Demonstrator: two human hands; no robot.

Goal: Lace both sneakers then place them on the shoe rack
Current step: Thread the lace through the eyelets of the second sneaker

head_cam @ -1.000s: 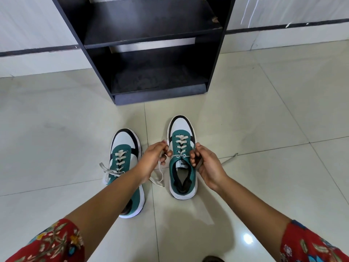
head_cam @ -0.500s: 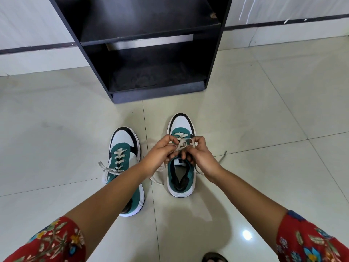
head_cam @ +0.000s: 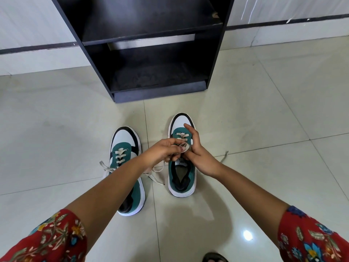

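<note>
Two green, white and black sneakers stand side by side on the tiled floor, toes toward a black shoe rack [head_cam: 151, 35]. The left sneaker [head_cam: 125, 148] has its cream lace tied, with loose ends lying at its left side. Over the tongue of the right sneaker [head_cam: 182, 178], my left hand [head_cam: 164, 151] pinches a loop of that shoe's cream lace [head_cam: 182, 146]. My right hand [head_cam: 198, 154] touches the left one and holds the other lace strand; its index finger points forward over the toe. One lace end trails on the floor to the right.
The rack's lower shelf [head_cam: 158, 78] and the shelf above it hold nothing. White wall panels with a dark stripe run behind the rack. A dark sandal tip [head_cam: 214, 257] shows at the bottom edge.
My hands, apart at the sides of the right sneaker a second ago, have come together over its tongue, and a lace loop has formed in my left fingers.
</note>
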